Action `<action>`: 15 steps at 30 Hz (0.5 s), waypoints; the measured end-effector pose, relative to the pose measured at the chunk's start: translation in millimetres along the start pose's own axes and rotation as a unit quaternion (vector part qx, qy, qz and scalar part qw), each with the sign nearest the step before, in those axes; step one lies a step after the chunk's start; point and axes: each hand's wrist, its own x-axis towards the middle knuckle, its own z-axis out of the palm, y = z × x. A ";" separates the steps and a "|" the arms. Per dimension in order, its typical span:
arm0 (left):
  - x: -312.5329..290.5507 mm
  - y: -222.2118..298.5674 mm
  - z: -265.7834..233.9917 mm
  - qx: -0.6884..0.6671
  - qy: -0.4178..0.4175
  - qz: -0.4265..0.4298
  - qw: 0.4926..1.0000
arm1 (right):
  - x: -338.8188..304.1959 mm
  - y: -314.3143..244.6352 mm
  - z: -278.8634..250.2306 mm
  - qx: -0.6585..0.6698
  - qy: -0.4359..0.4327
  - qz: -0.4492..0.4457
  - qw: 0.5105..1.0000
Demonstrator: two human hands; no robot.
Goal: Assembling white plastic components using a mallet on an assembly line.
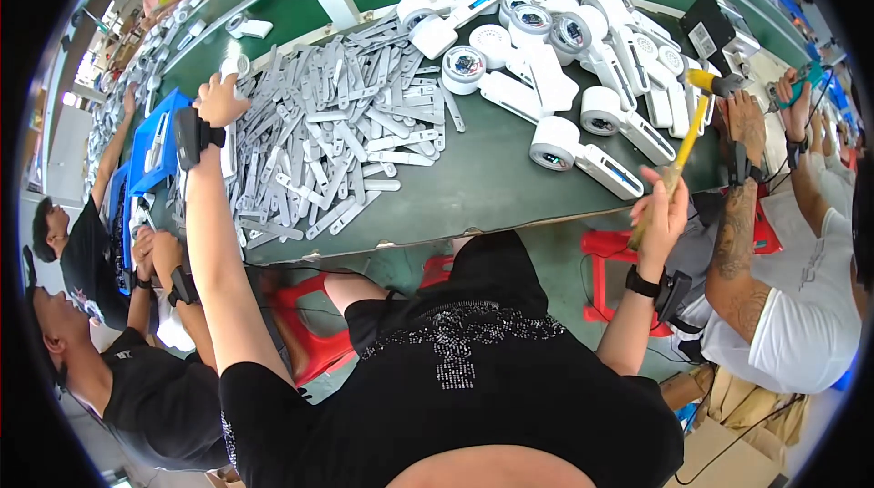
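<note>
Out to the left, my left hand [221,100] is closed over a white round-headed plastic device [228,147], whose top shows just past my fingers; my hand hides much of it. On the right, my right hand [663,215] grips the yellow handle of a hammer [690,131]. The hammer is raised at a slant, its yellow-and-dark head up by a co-worker's hand in the picture. A large heap of flat grey plastic strips [337,115] lies between my hands. Beyond and right of it are piled several white round-headed devices [546,69], some with circuit boards showing.
A green-topped workbench [482,188] spans the front. Blue bins [150,147] stand at its left end, a black box [719,28] at the back right. Co-workers sit close on both sides; the right one holds a teal power tool [801,83]. Red stools [601,274] are below.
</note>
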 end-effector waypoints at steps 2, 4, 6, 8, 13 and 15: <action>-26.7 22.9 -9.3 -0.082 0.102 0.100 0.986 | -4.9 10.5 3.5 0.071 -0.044 0.082 0.993; -85.0 112.8 -50.0 -0.234 0.157 0.213 0.935 | -18.6 13.5 9.1 0.067 -0.061 0.106 0.990; -155.8 183.3 -78.9 -0.394 0.050 0.240 0.886 | -36.2 10.3 23.1 0.075 -0.107 0.113 0.985; -207.8 232.7 -89.1 -0.478 -0.041 0.270 0.835 | -56.8 4.8 40.7 0.106 -0.173 0.145 0.968; -256.5 265.8 -66.4 -0.477 -0.004 0.236 0.847 | -94.7 -12.6 86.6 0.099 -0.314 0.139 0.934; -259.1 262.8 -64.8 -0.486 0.054 0.207 0.847 | -98.6 -6.6 88.8 0.087 -0.349 0.113 0.926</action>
